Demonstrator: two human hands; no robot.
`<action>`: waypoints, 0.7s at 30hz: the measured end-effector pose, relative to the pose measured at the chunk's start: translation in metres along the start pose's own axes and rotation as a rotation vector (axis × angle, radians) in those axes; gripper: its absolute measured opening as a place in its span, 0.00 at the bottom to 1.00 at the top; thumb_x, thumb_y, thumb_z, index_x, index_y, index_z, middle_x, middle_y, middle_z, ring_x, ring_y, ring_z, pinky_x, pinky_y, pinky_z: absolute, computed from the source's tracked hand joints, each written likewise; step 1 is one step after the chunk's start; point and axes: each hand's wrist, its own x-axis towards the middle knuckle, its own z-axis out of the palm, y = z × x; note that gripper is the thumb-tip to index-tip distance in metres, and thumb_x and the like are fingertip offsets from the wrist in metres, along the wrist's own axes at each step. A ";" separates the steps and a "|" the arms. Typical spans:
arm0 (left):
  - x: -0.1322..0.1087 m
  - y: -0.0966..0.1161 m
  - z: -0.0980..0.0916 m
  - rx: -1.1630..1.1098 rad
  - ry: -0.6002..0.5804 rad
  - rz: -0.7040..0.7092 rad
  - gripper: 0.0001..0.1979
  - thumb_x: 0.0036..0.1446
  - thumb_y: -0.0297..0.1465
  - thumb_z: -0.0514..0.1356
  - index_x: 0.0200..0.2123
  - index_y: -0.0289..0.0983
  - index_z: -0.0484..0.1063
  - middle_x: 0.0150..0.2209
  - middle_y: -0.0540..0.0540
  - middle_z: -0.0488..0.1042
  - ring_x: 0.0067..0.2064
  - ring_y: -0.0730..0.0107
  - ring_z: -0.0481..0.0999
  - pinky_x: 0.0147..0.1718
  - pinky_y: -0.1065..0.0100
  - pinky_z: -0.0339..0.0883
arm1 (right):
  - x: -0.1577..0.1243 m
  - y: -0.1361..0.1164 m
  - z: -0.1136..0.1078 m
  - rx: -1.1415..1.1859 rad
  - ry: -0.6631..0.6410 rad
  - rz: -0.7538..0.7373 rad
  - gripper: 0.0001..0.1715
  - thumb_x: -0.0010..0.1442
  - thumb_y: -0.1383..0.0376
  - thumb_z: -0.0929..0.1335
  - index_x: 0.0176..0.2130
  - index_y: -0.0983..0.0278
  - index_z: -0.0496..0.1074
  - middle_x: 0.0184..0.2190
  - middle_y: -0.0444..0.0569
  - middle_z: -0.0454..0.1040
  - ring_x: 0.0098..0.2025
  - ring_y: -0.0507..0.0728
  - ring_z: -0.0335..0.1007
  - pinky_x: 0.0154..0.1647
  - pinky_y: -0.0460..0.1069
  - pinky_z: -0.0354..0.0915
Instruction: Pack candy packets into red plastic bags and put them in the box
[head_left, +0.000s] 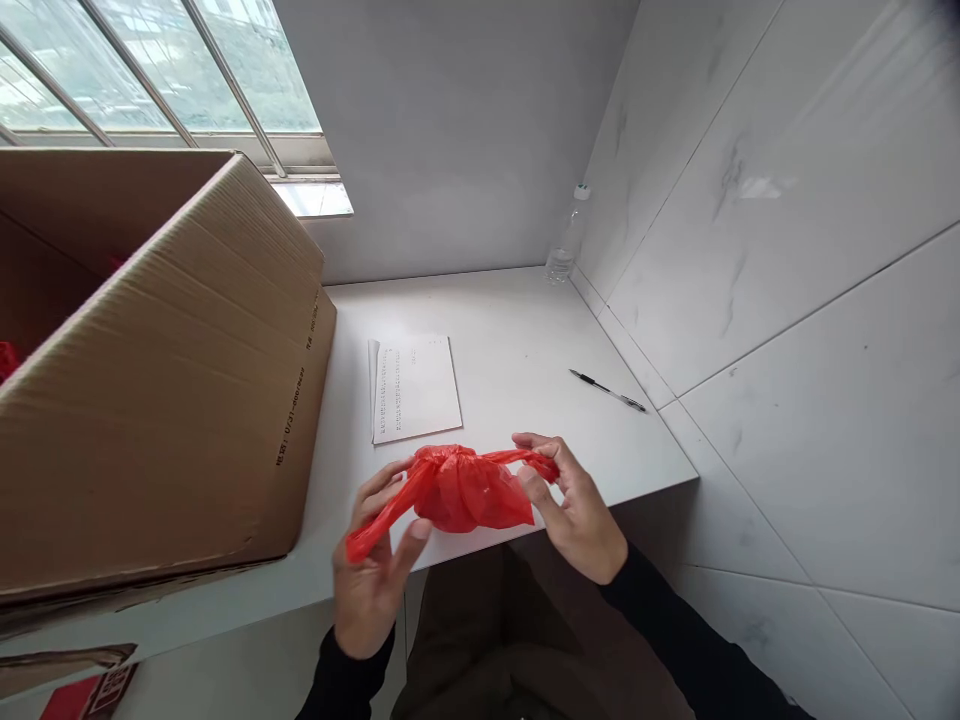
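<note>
A bunched red plastic bag (pixel 461 490) hangs just over the front edge of the white counter (pixel 510 340). My left hand (pixel 371 570) pinches one stretched handle of the bag at the lower left, fingers closed on it. My right hand (pixel 574 505) grips the other handle at the right, thumb and fingers pinched together. The two handles are pulled apart from the bundle in the middle.
A large open cardboard box (pixel 165 380) fills the left side of the counter, with something red inside. A printed sheet of paper (pixel 414 388) lies behind the bag. A pen (pixel 607 390) rests near the tiled wall, and a clear bottle (pixel 566 240) stands in the far corner.
</note>
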 end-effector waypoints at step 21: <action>-0.004 -0.027 0.024 0.275 -0.125 -0.061 0.19 0.72 0.35 0.49 0.61 0.38 0.69 0.62 0.38 0.72 0.66 0.55 0.67 0.64 0.50 0.61 | -0.005 0.068 0.032 -0.353 -0.051 -0.101 0.21 0.74 0.57 0.56 0.57 0.62 0.66 0.59 0.58 0.71 0.64 0.63 0.64 0.70 0.65 0.57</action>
